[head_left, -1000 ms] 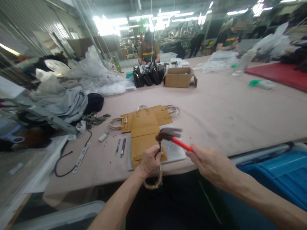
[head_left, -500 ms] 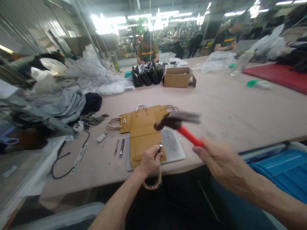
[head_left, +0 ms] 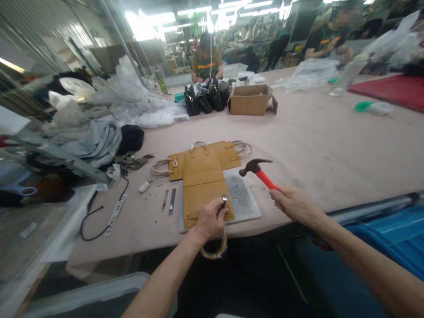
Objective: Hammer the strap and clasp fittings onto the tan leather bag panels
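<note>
Hammer (head_left: 260,173) aloft in outstretched right hand (head_left: 292,202)

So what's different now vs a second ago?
Right hand has moved the claw hammer up and to the right, away from the metal tool in the left hand. Nothing taken hold of or let go. Unchanged: left hand's grip on the metal tool, tan handbag lying on the speckled slab.

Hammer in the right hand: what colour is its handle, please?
The hammer's handle is bright orange-red; the head view shows it best.
</note>
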